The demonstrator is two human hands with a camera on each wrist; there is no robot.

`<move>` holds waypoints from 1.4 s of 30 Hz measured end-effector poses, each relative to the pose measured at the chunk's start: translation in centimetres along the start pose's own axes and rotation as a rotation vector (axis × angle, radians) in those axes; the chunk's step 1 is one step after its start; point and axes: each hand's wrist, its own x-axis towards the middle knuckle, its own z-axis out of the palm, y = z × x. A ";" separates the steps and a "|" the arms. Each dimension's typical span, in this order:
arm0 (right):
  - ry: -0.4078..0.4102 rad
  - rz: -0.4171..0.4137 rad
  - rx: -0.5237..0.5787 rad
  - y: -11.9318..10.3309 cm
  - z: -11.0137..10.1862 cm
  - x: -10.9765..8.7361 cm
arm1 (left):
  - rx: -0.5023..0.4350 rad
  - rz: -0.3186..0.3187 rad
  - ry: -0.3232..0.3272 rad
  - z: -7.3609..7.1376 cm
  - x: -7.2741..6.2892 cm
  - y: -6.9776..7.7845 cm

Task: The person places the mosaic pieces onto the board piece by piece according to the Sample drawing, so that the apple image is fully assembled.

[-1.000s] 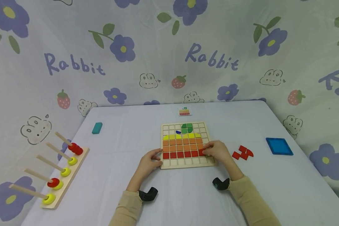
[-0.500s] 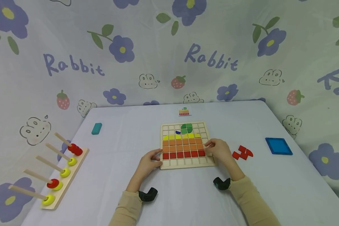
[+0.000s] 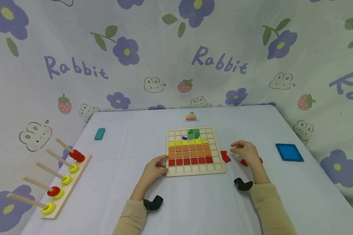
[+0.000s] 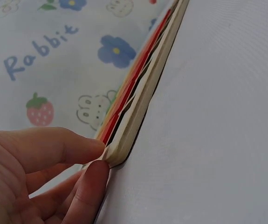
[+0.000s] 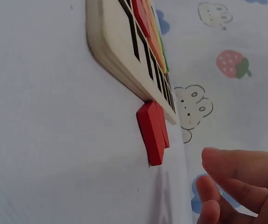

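A wooden grid board (image 3: 195,168) lies mid-table, with rows of red, orange and yellow pieces, a green shape and a small blue piece on it. My left hand (image 3: 153,171) holds the board's left edge; in the left wrist view, thumb and fingertips meet at the board's corner. To the right, my right hand (image 3: 247,153) hovers with fingers loosely bent and nothing between them. Two red blocks (image 3: 226,158) lie against the board's right edge, also visible in the right wrist view. More red blocks (image 3: 243,162) lie beneath the right hand, partly hidden.
A small pattern card (image 3: 191,116) lies behind the board. At far right sits a blue tray (image 3: 289,152); at back left, a teal block (image 3: 99,133). A peg stand (image 3: 66,192) with red and yellow rings stands along the left edge.
My right hand has released a red piece at the end of the board's red row and moved right, over the loose red blocks. Two red blocks beside the board are uncovered. The left hand stays put.
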 end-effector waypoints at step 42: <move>-0.333 -0.169 0.279 -8.9 11.3 -2.2 | -0.014 0.003 -0.006 -0.2 0.0 -0.1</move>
